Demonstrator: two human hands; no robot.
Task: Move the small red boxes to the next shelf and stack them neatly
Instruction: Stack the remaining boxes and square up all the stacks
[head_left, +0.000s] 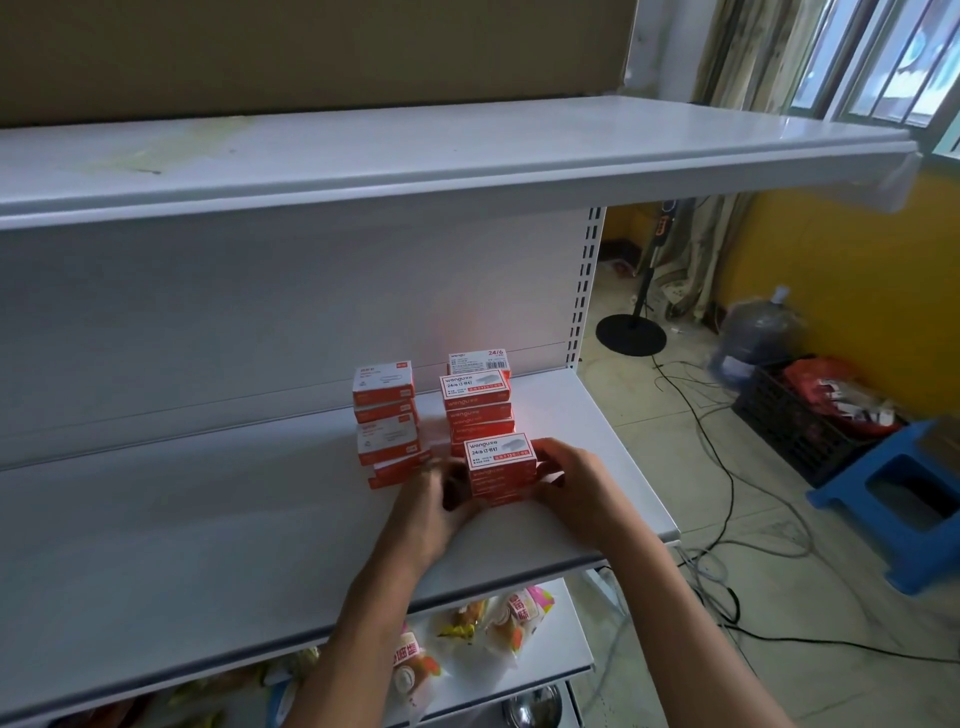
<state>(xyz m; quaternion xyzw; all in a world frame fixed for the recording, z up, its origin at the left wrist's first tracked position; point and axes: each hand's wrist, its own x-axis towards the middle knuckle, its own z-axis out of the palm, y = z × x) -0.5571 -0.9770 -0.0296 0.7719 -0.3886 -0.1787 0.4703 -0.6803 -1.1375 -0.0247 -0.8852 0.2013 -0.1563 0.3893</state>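
Note:
Small red and white boxes stand in stacks on the white middle shelf (208, 519). The front stack (500, 462) sits between my two hands. My left hand (436, 506) grips its left side and my right hand (566, 480) grips its right side, fingers curled round the boxes. Behind it stands a taller stack (478, 400), with one more box (479, 359) at the back. A left stack (387, 415) leans unevenly, its lower boxes shifted sideways.
The upper shelf (415, 156) overhangs the stacks. A lower shelf (561, 654) holds snack packets. To the right on the floor are cables, a fan base (630, 335), a water jug (758, 332), a black crate (800, 421) and a blue stool (893, 499).

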